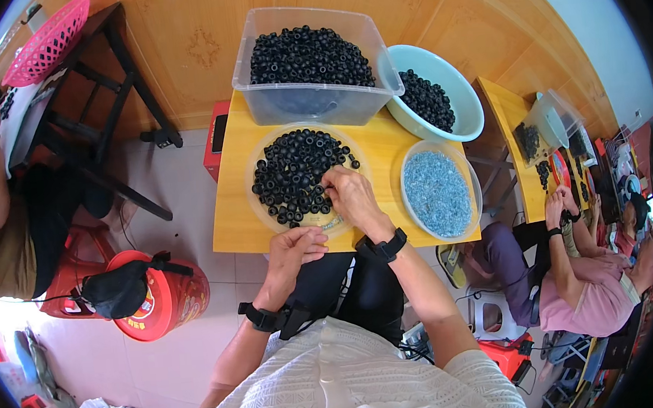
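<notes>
Between and just beyond the two hands, a shallow round dish of clear plastic (312,220) is set on a yellow wooden table (232,219). Most of the dish is covered by a heap of glossy black round beads with holes (293,172); a bare strip is left at the near side. The beads are turned in many directions, with some holes facing up and others sideways. On that bare strip, between the hands, a short, thin pale blue-green strip (332,223) is seen; its long axis is slanted, from near the left fingertips up toward the right hand.

The right hand (353,198) is held over the right edge of the heap, fingers bent down and drawn together; whether a bead is pinched cannot be told, as the fingertips are partly hidden. The left hand (296,252) is held at the dish's near rim, thumb and fingers brought close together and pointed right; what lies between them cannot be made out.

Beyond both hands, a clear rectangular plastic bin (296,105) is piled with similar black beads, its long side running left to right. Beyond and right of the right hand, a pale turquoise round basin (468,108) is partly filled with black beads. Right of that hand, a clear rounded plastic tub (478,192) is filled with tiny pale blue beads (437,191).
</notes>
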Motion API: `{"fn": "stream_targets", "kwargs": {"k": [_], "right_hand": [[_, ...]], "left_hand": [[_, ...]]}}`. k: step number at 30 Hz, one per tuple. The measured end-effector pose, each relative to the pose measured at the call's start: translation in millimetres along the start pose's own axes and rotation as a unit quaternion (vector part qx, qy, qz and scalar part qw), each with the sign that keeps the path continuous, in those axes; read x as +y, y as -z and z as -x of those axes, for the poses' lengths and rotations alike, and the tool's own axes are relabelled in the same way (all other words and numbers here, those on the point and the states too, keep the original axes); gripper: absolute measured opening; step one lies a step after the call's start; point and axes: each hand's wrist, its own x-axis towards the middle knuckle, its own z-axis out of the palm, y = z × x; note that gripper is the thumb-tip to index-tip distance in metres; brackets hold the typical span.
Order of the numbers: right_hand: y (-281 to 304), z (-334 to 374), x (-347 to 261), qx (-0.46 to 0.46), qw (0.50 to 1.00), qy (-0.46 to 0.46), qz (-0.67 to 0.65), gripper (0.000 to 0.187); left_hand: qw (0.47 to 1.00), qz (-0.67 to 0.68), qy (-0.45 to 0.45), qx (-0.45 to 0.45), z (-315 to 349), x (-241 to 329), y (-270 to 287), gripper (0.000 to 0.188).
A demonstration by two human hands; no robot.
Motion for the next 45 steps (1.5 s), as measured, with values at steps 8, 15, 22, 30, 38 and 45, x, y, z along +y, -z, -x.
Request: {"fn": "stream_targets", "kwargs": {"k": [8, 15, 22, 30, 38, 45], "right_hand": [[3, 11, 8, 0.046, 0.998, -0.034, -0.034, 0.019], [14, 15, -4, 0.034, 0.995, -0.073, -0.055, 0.021], [7, 23, -3, -0.013, 0.999, 0.028, -0.014, 0.026], [24, 43, -44, -0.005, 0.976, -0.083, -0.201, 0.021], [9, 67, -70, -0.004, 0.956, -0.054, -0.288, 0.015], [-6, 48, -49, 0.036, 0.993, -0.110, 0.038, 0.012]], "left_hand": [[1.000, -0.004, -0.006, 0.004, 2, 4, -2, 0.023], [1.000, -0.005, 0.001, 0.006, 1, 3, -2, 0.023], [1.000, -0.007, -0.007, 0.003, 1, 4, -3, 0.023], [0.998, 0.047, -0.019, 0.039, 16, 14, -1, 0.021], [0.999, 0.038, -0.016, 0.029, 20, 8, 17, 0.019], [0.995, 0.083, -0.026, 0.041, 22, 13, 27, 0.018]]}}
